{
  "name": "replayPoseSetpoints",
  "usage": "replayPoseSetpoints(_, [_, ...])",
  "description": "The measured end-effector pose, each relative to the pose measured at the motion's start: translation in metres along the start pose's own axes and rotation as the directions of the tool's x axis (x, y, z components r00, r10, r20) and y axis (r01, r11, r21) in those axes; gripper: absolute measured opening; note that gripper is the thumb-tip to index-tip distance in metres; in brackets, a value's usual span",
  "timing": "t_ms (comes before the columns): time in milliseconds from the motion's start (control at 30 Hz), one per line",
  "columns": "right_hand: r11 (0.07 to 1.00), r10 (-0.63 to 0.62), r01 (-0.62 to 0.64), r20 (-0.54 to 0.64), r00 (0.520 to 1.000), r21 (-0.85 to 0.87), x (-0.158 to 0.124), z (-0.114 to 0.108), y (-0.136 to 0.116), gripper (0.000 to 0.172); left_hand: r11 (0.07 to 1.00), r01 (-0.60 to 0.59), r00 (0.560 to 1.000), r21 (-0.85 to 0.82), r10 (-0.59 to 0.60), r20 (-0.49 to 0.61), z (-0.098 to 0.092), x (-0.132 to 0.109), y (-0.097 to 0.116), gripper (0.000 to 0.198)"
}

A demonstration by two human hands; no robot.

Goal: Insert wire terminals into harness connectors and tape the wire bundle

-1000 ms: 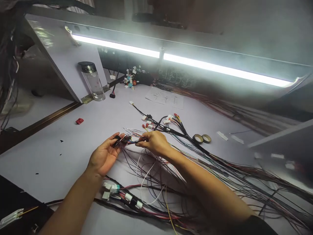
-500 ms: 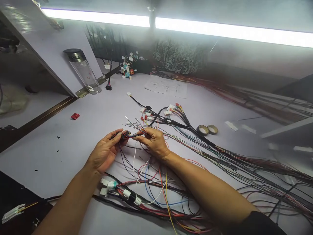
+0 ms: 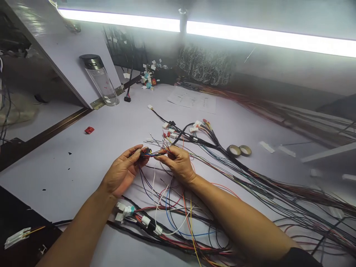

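Between the thumb and fingers of my left hand (image 3: pixel 124 168) is a dark wire connector (image 3: pixel 145 152) with coloured wires coming out of its right side. My right hand (image 3: pixel 179 163) is closed around a bunch of thin wires (image 3: pixel 160 152) just right of that connector. Loose wire ends with metal tips stick up above the right hand's fingers. Below both hands hang loose white, blue, red, yellow and black wires (image 3: pixel 167 207). The fingertips of both hands partly cover the connector and the wires.
A taped wiring harness (image 3: pixel 205 141) with white and red connectors runs across the table to the right. Two tape rolls (image 3: pixel 234 150) touch it. Another harness with white connectors (image 3: pixel 125 212) lies in front. A glass bottle (image 3: pixel 104 83), a red connector (image 3: pixel 89 130) and paper sheets (image 3: pixel 191 100) are farther back.
The view has shifted slightly, so most things appear a little farther right. Both hands keep their hold, and the connector with its coloured wires shows more clearly between them.
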State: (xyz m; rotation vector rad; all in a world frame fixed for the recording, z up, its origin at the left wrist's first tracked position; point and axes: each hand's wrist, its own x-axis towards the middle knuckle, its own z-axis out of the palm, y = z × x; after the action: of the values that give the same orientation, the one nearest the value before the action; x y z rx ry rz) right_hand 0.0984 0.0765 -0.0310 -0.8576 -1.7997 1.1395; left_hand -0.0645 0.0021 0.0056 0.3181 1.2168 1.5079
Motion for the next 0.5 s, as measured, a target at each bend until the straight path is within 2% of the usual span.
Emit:
replayPoseSetpoints(200, [0.999, -0.005, 0.004, 0.003, 1.0, 0.041, 0.0017, 0.0015, 0.003, 0.025, 0.996, -0.017, 1.0, -0.083, 0.018, 0.016, -0.0015, -0.0018, 0.0042, 0.023])
replayPoseSetpoints(500, [0.991, 0.113, -0.115, 0.042, 0.993, 0.062, 0.0052, 0.0033, 0.0028, 0.022, 0.996, -0.01, 1.0, -0.083, 0.01, -0.01, -0.0024, -0.0024, 0.0083, 0.03])
